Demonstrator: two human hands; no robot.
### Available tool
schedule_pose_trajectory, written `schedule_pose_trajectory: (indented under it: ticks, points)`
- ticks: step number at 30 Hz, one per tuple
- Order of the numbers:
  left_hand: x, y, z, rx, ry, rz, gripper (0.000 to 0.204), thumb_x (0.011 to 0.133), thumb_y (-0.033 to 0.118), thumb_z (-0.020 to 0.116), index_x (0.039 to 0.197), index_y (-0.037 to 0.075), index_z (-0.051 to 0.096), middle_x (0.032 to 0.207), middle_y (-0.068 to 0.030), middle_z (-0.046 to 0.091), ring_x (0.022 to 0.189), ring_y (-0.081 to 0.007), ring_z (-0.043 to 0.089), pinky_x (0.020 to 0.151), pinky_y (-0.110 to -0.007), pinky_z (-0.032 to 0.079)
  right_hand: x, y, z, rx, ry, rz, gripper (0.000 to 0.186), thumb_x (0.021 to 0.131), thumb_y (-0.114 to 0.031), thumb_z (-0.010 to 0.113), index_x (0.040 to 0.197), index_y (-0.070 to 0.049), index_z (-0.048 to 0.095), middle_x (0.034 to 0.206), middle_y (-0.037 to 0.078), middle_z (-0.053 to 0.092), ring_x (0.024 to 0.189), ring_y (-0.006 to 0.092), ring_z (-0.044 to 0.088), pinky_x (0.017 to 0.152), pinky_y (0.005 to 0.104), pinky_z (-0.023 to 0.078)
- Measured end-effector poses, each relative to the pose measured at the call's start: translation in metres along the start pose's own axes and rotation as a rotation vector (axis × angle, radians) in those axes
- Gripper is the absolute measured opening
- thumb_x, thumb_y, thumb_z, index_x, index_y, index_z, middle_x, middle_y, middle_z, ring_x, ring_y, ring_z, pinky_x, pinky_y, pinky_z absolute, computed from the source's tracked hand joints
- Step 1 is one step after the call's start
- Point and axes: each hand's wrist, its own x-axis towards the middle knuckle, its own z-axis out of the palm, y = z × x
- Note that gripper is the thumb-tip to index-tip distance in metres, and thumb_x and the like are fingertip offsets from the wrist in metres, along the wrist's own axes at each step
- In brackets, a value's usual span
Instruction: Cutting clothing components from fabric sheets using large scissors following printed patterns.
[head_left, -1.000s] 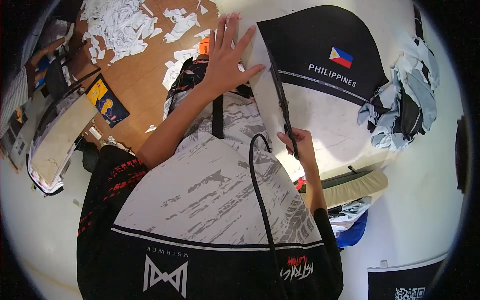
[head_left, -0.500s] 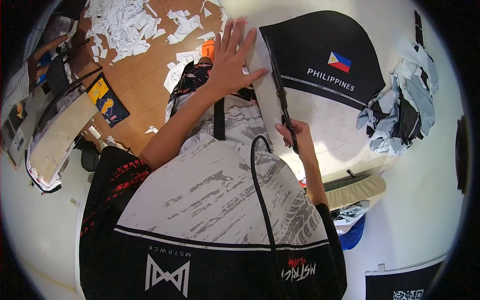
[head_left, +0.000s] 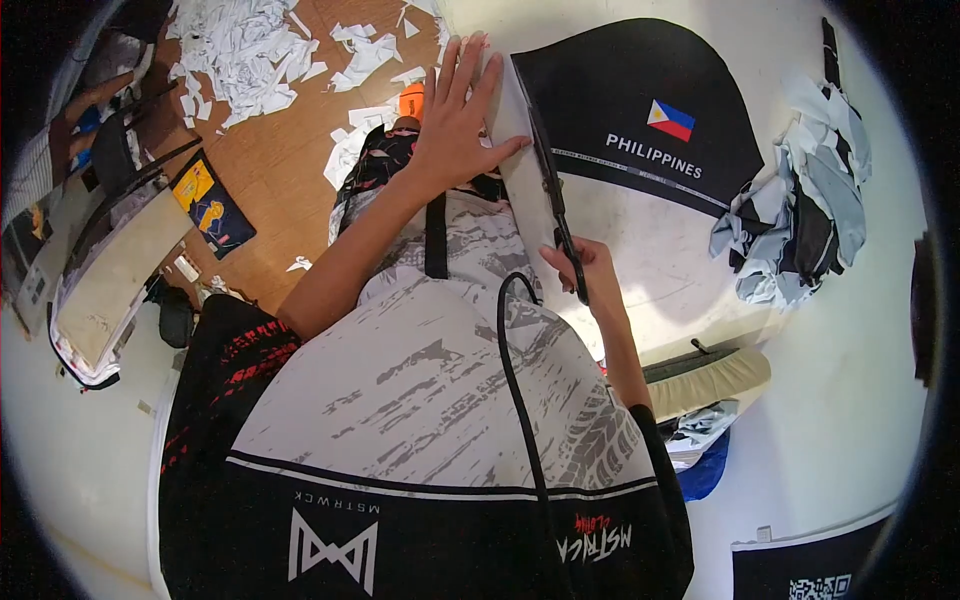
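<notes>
- The black cloth (head_left: 590, 75) lies flat on the pale table (head_left: 640, 260). It has a round top and 1 thin gray band along its bottom.
- The cloth has 1 little flag (head_left: 671, 121) on it, in blue, red and white, with pale letters under the flag.
- The left hand (head_left: 455, 130) is just left of the black cloth. It is open and flat, palm down, with its fingers spread.
- The right hand (head_left: 590, 272) is below the black cloth. It is closed around the handles of the dark scissors (head_left: 557, 205).
- The scissors lie along the left edge of the black cloth, and the blades point up. I can't tell if the blades are apart.
- Just right of the black cloth is 1 messy heap of gray, white and black cloth bits (head_left: 785, 225).
- Far left of the black cloth, lots of white scraps (head_left: 245, 60) lie on the brown floor (head_left: 290, 160).
- Well below the black cloth are 1 tan cushion (head_left: 710, 385) and 1 blue bag (head_left: 706, 475).
</notes>
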Motion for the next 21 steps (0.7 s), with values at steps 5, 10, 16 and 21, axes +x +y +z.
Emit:
schedule_pose_trajectory:
  ticks: [5, 10, 16, 21]
  points:
    - [0.0, -0.002, -0.001, 0.012, 0.017, 0.014, 0.111, 0.077, 0.056, 0.086, 0.165, 0.009, 0.036, 0.178, -0.0152, 0.017, 0.164, -0.0409, 0.011, 0.124, -0.069, 0.018, -0.002, -0.003, 0.005, 0.012, 0.065, 0.023, 0.036, 0.094, -0.033, 0.084, 0.076, -0.009, 0.063, 0.058, -0.005, 0.053, 0.049, 0.0046, 0.049, 0.047, 0.0236, 0.037]
    - [0.001, 0.001, -0.005, 0.018, -0.005, 0.0, 0.111, 0.077, 0.056, 0.086, 0.164, 0.008, 0.037, 0.177, -0.015, 0.018, 0.164, -0.0404, 0.012, 0.125, -0.068, 0.018, 0.007, -0.008, 0.007, 0.066, 0.049, -0.034, 0.038, 0.091, -0.037, 0.087, 0.075, -0.007, 0.068, 0.055, -0.004, 0.053, 0.047, 0.0049, 0.048, 0.045, 0.0239, 0.036]
    - [0.002, 0.001, -0.008, 0.021, -0.008, 0.006, 0.111, 0.077, 0.056, 0.086, 0.164, 0.008, 0.037, 0.177, -0.0147, 0.018, 0.164, -0.04, 0.012, 0.124, -0.07, 0.018, 0.01, -0.017, 0.012, -0.038, 0.13, -0.018, 0.043, 0.089, -0.039, 0.088, 0.074, -0.005, 0.068, 0.054, -0.004, 0.052, 0.045, 0.0063, 0.046, 0.044, 0.0251, 0.034]
    - [0.009, 0.008, -0.024, 0.081, -0.114, 0.007, 0.1, 0.083, 0.054, 0.083, 0.165, 0.015, 0.04, 0.177, -0.018, 0.017, 0.164, -0.0417, 0.014, 0.124, -0.068, 0.021, -0.016, -0.003, 0.021, 0.188, 0.158, -0.01, 0.043, 0.093, -0.032, 0.086, 0.069, -0.006, 0.062, 0.052, -0.003, 0.05, 0.042, 0.0073, 0.047, 0.041, 0.0261, 0.035]
